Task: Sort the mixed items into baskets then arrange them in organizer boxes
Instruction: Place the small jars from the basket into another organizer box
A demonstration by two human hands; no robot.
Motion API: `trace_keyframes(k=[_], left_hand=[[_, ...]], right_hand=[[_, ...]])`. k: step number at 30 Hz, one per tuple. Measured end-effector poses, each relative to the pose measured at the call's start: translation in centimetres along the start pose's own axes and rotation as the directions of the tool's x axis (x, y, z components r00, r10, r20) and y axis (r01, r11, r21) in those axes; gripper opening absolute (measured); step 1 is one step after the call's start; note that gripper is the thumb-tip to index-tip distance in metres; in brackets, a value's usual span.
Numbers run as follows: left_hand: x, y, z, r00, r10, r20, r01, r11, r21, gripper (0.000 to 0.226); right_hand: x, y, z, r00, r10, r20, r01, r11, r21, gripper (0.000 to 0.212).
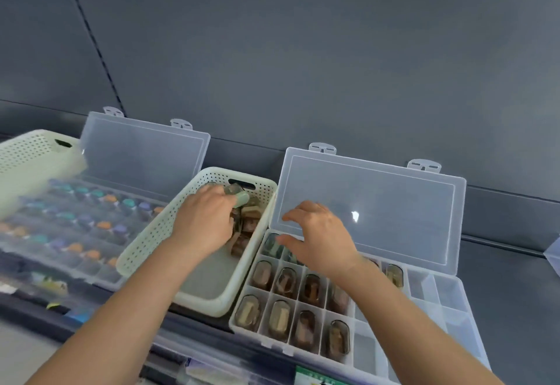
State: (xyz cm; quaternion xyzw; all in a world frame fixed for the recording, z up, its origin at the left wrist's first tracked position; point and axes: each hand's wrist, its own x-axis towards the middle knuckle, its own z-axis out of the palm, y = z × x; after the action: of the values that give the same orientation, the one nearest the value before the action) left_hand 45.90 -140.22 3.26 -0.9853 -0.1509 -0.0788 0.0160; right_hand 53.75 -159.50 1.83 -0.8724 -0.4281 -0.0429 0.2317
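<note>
Left hand (206, 221) curls round a small clear case (234, 189) at the far end of the pale green holey plastic basket (145, 251), while the right hand (321, 239) hovers loose and empty over the clear plastic organizer box (424, 290) just right of the basket.

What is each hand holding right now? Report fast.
Left hand: fingers grip a pale green piece in the basket.
Right hand: open, empty, over the organizer box.
</note>
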Motion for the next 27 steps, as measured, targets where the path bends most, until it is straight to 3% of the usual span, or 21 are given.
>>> trace_keyframes(k=[3,6,12,15,19,24,27], left_hand=[[0.1,-3.1,1.1,0.991,-0.069,0.115,0.062,0.996,0.064,0.035],[0.4,-5.2,2.9,0.982,-0.028,0.187,0.021,0.999,0.039,0.039],[1.5,-7.4,5.5,0.982,0.055,0.183,-0.035,0.993,-0.11,0.043],[1.8,-8.3,6.2,0.979,0.039,0.198,0.022,0.954,-0.298,0.038],[2.2,-9.0,5.6,0.985,-0.057,0.164,0.135,0.844,-0.518,0.032],[3.0,-8.3,4.1,0.995,-0.066,0.079,0.103,0.664,-0.741,0.021],[2.9,-6.6,3.5,0.995,-0.094,0.03,0.082,0.628,-0.774,0.037]], right_hand=[[2.9,-2.6,1.7,0.995,-0.073,0.064,0.077,0.995,-0.061,0.036],[5.7,-4.6,3.6,0.982,-0.097,0.161,0.123,0.978,-0.165,0.035],[8.9,-6.6,7.2,0.96,-0.047,0.275,0.124,0.954,-0.272,0.029],[9.6,-6.7,8.3,0.964,-0.007,0.267,0.091,0.949,-0.303,0.023],[9.7,-6.3,8.2,0.974,0.078,0.212,-0.051,0.99,-0.128,0.028],[8.6,-5.8,6.3,0.978,0.201,0.061,-0.207,0.969,0.132,0.032],[7.2,-5.1,4.8,0.972,0.23,-0.047,-0.215,0.954,0.211,0.043]])
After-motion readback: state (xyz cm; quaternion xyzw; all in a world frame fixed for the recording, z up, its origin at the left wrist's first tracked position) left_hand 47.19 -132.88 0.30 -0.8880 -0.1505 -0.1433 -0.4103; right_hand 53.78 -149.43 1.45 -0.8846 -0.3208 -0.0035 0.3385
